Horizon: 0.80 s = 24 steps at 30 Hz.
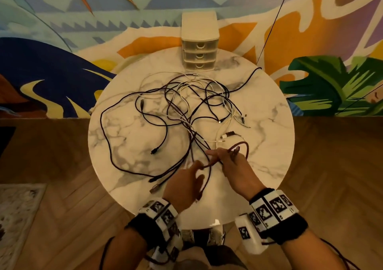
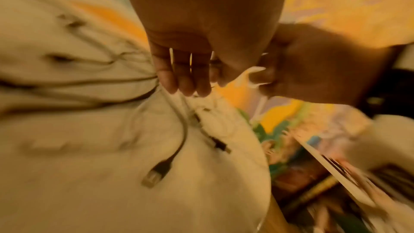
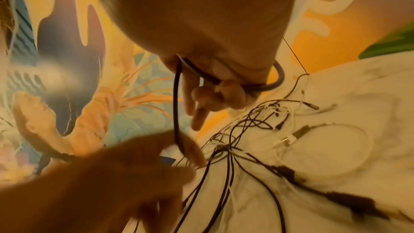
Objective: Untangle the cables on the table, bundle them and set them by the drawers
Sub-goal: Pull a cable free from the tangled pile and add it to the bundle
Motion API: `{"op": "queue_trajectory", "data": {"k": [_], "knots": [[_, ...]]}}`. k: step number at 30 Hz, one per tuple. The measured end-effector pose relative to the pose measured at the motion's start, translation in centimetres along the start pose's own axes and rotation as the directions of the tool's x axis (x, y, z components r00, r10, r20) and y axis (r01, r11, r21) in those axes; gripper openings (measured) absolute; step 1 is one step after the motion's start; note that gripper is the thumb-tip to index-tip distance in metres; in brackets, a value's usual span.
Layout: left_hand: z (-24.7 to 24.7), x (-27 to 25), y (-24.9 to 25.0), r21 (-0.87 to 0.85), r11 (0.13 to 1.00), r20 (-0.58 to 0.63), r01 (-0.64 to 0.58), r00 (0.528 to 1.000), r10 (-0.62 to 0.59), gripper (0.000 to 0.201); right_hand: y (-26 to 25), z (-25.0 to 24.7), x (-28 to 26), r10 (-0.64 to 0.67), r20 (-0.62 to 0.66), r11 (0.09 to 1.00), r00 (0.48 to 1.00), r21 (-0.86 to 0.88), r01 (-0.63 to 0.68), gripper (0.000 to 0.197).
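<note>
Both my left hand (image 1: 184, 183) and right hand (image 1: 232, 162) pinch one dark cable (image 1: 207, 166) (tangle (image 1: 186, 104) at twelve o'clock, toward the drawers (image 1: 199, 56)).

Your left hand (image 3: 116, 183) was motion-blurred in the right wrist view, its grip unreadable. The left wrist view smeared the cables (image 2: 89, 81) on the surface (image 2: 78, 174). Your right hand (image 1: 234, 162) hid part of the dark red cable (image 1: 245, 148). Plug types were too small to tell.
</note>
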<state>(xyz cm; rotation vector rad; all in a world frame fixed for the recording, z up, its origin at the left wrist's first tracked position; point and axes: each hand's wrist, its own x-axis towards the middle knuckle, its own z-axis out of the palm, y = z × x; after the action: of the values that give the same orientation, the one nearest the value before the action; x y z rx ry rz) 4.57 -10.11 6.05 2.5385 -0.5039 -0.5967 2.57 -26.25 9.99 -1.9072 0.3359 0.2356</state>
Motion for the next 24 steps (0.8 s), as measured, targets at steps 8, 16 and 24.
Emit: {"op": "queue_trajectory", "data": {"k": [8,16,24], "knots": [[-1.0,4.1,-6.5,-0.344,0.925,-0.165,0.162,0.959,-0.229,0.011,-1.4,-5.3,0.0,-0.062,-0.416,0.845,0.907,0.462,0.27,0.058],[-2.8,2.5,-0.9,-0.012,0.985,-0.454,-0.17,0.879,0.146,0.027,1.3,-2.4,-1.2,0.032,-0.126,0.907,0.992,0.42,0.024,0.074],[0.3,1.5,-1.6,-0.03,0.994,-0.009,-0.102,0.995,0.102,0.017,1.8,1.4,1.2,-0.031,0.002,0.982,1.0,0.189,0.03,0.04]]}}
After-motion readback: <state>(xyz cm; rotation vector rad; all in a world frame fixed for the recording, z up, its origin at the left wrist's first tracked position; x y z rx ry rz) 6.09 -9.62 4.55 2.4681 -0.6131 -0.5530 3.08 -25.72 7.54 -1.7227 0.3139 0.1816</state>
